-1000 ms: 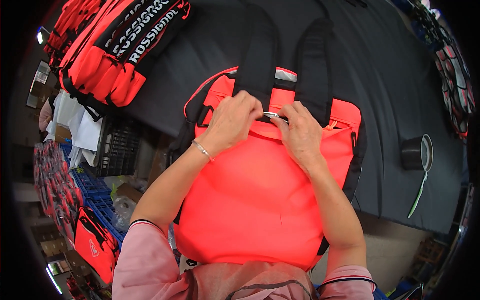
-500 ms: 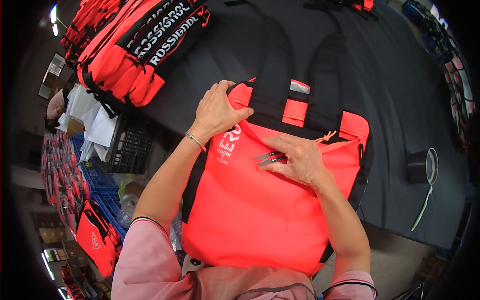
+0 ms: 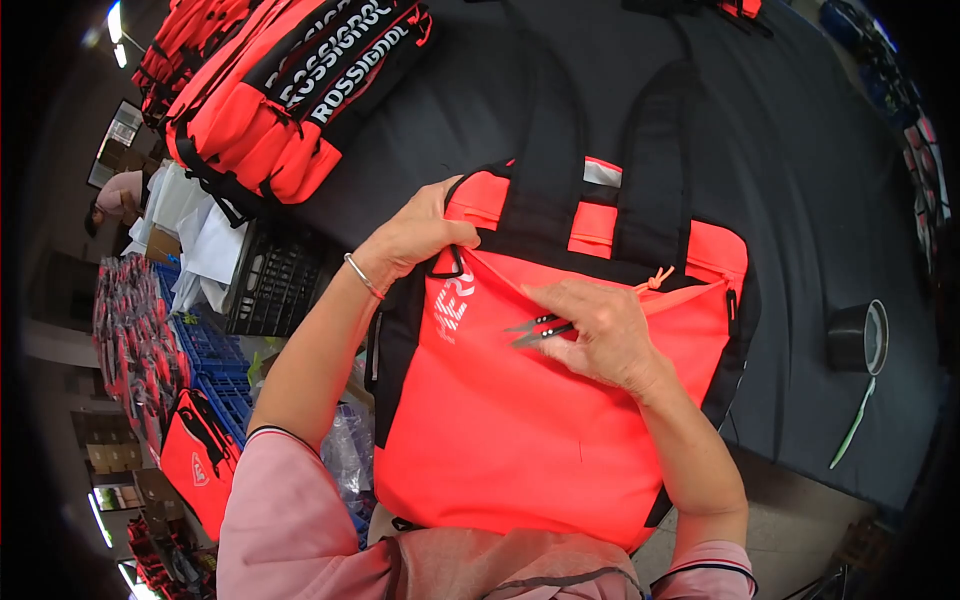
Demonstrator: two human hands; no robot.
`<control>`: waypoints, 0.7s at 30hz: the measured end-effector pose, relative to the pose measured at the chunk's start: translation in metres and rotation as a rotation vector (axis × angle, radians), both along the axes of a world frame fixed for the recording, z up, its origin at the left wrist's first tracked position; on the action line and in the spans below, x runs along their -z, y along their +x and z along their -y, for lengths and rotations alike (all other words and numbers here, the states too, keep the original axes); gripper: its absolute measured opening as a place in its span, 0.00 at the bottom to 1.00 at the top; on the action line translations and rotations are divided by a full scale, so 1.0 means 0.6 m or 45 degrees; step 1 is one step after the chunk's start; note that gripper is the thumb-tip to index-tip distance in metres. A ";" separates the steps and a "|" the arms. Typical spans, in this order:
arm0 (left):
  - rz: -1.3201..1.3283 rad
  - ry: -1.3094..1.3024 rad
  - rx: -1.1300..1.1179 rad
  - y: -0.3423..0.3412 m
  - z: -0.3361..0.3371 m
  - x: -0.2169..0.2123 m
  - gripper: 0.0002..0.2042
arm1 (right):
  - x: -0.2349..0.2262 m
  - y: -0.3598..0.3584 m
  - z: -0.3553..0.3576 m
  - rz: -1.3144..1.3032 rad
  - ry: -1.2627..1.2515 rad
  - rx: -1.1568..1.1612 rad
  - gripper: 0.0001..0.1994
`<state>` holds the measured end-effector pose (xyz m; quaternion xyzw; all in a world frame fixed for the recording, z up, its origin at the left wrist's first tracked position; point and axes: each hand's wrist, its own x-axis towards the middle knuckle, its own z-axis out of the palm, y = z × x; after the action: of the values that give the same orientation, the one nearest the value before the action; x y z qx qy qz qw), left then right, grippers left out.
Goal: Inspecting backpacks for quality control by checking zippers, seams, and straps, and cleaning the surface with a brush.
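While closed, R grip (image 3: pixel 606 328) w/ snips (image 3: pixel 556 329).

Bag (image 3: pixel 520 430) centre, upper part on worktop (image 3: pixel 790 200); straps (image 3: pixel 545 150) run away behind it. Snips (image 3: pixel 535 331) before bag's front. Stack (image 3: pixel 240 120) far left; crate (image 3: pixel 275 290) nearer, left of bag. Cup (image 3: pixel 848 337) right of bag.
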<state>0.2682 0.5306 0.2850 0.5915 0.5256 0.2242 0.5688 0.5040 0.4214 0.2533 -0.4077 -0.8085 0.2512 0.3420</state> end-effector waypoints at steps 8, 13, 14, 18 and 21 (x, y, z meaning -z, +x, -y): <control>0.653 -0.298 -0.065 -0.024 0.037 0.024 0.20 | 0.009 -0.061 -0.022 -0.590 -0.257 0.418 0.10; 0.805 -0.300 -0.085 -0.024 0.045 0.041 0.21 | 0.027 -0.091 -0.024 -0.431 0.067 0.521 0.15; 0.831 -0.318 -0.063 -0.026 0.044 0.045 0.20 | 0.026 -0.094 -0.024 -0.492 0.053 0.547 0.15; 0.821 -0.321 -0.084 -0.029 0.043 0.055 0.20 | 0.036 -0.083 -0.037 -0.416 0.133 0.449 0.14; 0.868 -0.295 -0.087 -0.027 0.044 0.056 0.20 | 0.032 -0.071 -0.051 -0.224 0.306 0.265 0.11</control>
<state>0.2522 0.5041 0.2515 0.3963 0.3472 0.3664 0.7669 0.4613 0.4518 0.2342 -0.4218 -0.7532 0.1509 0.4817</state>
